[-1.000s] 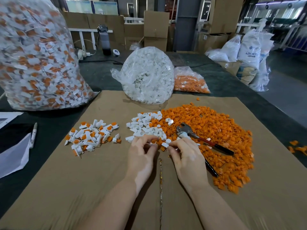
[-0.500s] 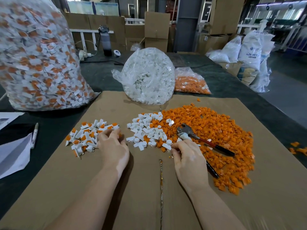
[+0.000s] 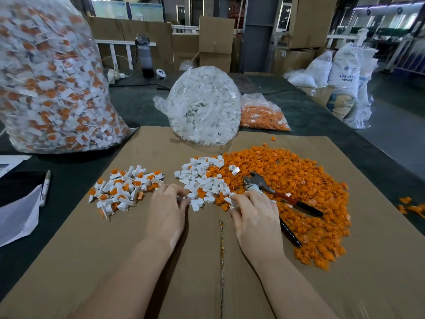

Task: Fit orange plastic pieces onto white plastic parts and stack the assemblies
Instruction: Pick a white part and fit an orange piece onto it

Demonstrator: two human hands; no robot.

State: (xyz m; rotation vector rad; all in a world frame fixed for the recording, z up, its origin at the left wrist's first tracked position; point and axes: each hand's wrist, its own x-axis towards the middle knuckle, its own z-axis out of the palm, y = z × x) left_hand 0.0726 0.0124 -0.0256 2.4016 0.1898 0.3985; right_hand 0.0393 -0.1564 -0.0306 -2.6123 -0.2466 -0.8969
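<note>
Both hands work the near edge of the white parts point(image 3: 202, 180) heaped on the bench's cardboard point(image 3: 115, 249): the left hand point(image 3: 166, 210) pinches one white part, while the right hand point(image 3: 253, 215) curls on another beside the orange pieces point(image 3: 299, 180). Light, stiff and small, each is probably best pinched by its sides. Finished assemblies point(image 3: 124, 189) lie to the left.

Bright, even daylight from rear windows; soft shadows under forearms; wide-angle edge bending; slight blur at corners.
</note>
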